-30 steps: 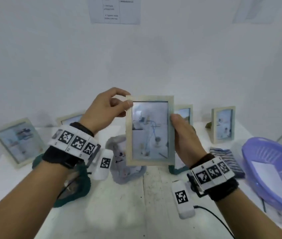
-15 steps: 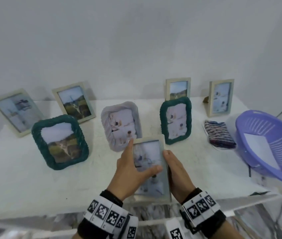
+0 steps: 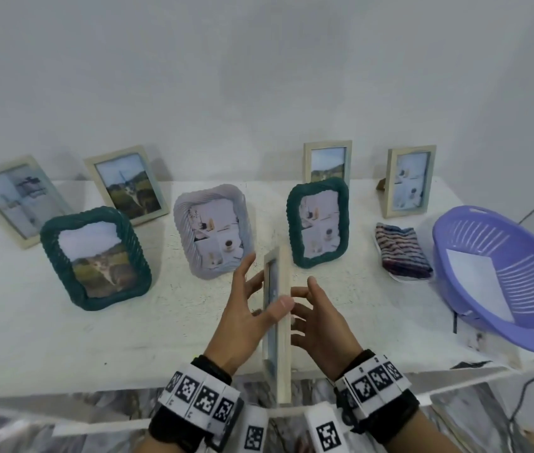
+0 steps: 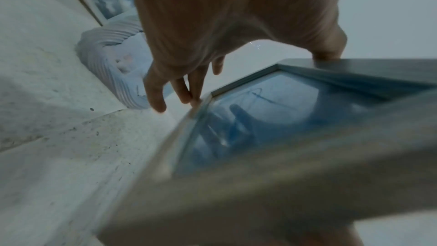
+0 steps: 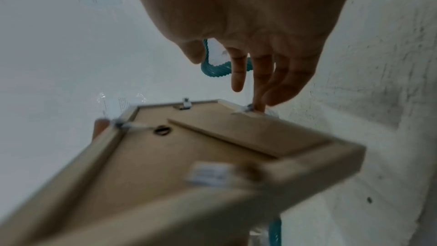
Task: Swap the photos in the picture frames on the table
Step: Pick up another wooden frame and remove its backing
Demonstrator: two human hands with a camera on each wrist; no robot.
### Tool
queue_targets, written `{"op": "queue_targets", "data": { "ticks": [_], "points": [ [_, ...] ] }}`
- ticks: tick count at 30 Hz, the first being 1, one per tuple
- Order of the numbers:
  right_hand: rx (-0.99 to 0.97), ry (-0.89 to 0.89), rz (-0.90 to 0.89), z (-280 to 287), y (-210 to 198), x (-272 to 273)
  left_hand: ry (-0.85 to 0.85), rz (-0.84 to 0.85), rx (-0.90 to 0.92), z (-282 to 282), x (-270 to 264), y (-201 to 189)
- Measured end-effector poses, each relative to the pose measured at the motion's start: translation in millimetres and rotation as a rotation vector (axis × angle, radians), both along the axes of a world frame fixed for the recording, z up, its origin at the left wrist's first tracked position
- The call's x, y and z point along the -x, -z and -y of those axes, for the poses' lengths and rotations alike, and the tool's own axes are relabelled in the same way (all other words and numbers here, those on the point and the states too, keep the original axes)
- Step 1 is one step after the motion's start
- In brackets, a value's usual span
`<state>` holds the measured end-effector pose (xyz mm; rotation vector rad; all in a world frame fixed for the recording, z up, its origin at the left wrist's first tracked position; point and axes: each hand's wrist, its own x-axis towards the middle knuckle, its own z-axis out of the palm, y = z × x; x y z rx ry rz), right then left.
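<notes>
A beige wooden picture frame (image 3: pixel 283 354) stands on edge between my hands over the table's front edge. Its glass (image 4: pixel 260 128) faces left and its cardboard back (image 5: pixel 189 156) faces right. My left hand (image 3: pixel 249 305) holds it, thumb hooked over the upper edge and fingers (image 4: pixel 194 96) at the far corner. My right hand (image 3: pixel 321 318) is spread behind the back, one fingertip (image 5: pixel 256 107) touching a metal clip. Other photo frames stand on the white table (image 3: pixel 30 322): a dark green frame (image 3: pixel 95 259), a grey ribbed frame (image 3: pixel 215 230) and a second green frame (image 3: pixel 318 220).
Several beige frames line the wall, among them one at far left (image 3: pixel 20 197) and one at back right (image 3: pixel 411 181). A striped folded cloth (image 3: pixel 401 253) lies right of the green frame. A purple plastic basket (image 3: pixel 530 282) holding white paper overhangs the right front corner.
The frame came down from eye level to the table's front edge. It then turned from lying face-up under my left hand to standing on edge, its back toward my right hand.
</notes>
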<state>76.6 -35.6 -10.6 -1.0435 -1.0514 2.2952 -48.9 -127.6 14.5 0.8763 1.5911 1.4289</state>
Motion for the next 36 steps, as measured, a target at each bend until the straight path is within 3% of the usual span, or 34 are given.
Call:
{"op": "queue_targets", "data": {
  "ticks": [5,8,13,17,25,36],
  "points": [
    [-0.176,0.089,0.127,-11.8,-1.7,-13.7,-0.156,0.199,-0.035,1.6,18.9,5.5],
    [-0.365,0.078,0.267,-14.8,6.5,-21.3,-0.273,0.213,0.036,6.5,30.5,27.5],
    [-0.828,-0.048,0.580,-16.7,34.5,-26.8,-0.324,0.034,0.210,7.1,29.0,72.4],
    [-1.007,-0.174,0.721,-15.5,51.3,-25.7,-0.350,-0.277,0.325,5.7,22.2,90.4],
    [-1.118,-0.307,0.796,-18.5,53.0,-22.1,-0.234,-0.393,0.263,11.2,15.6,92.8],
    [-1.144,-0.409,0.770,-31.9,47.6,-23.8,-0.282,-0.654,0.332,-0.1,14.2,101.6]
  ]
}}
